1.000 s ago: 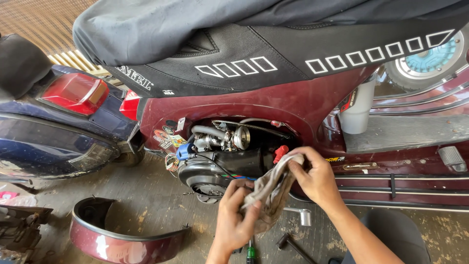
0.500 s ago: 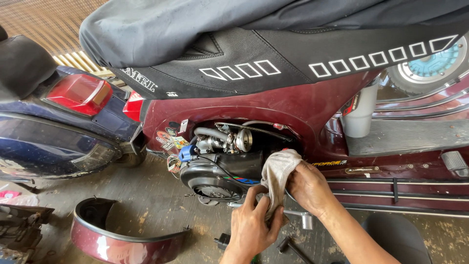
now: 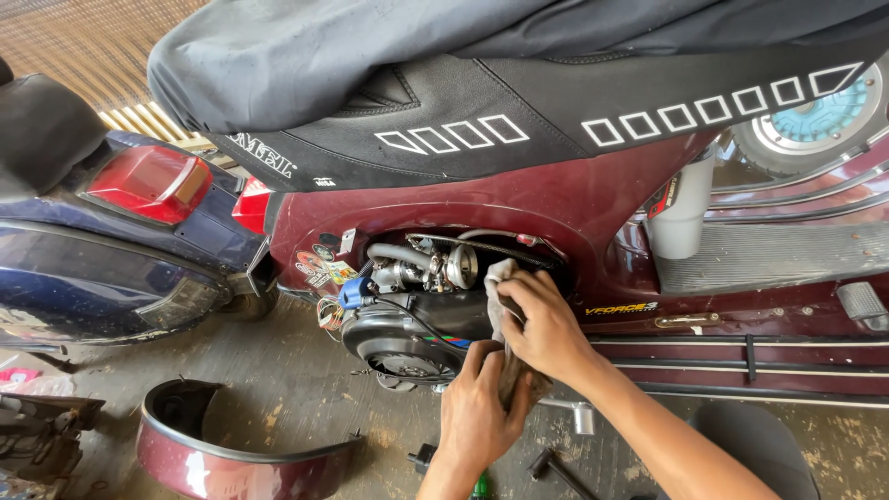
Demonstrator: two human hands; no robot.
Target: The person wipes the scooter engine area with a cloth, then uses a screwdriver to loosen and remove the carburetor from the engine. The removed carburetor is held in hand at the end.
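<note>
Gripping rag (image 3: 501,278), both hands (image 3: 519,361) at engine opening (image 3: 435,278)

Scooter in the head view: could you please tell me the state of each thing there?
Engine bay: open, uncovered.
Side panel: off, on the floor.
Rag: gripped, against the engine.
Left hand: closed on the rag.
Right hand: pressing the rag.

Repair workshop: opened maroon scooter (image 3: 556,213), removed side panel (image 3: 231,454), tools (image 3: 556,468) on floor.

Stained grey concrete floor (image 3: 278,398) underfoot, woven bamboo blind (image 3: 102,42) behind at upper left, lit by daylight.
</note>
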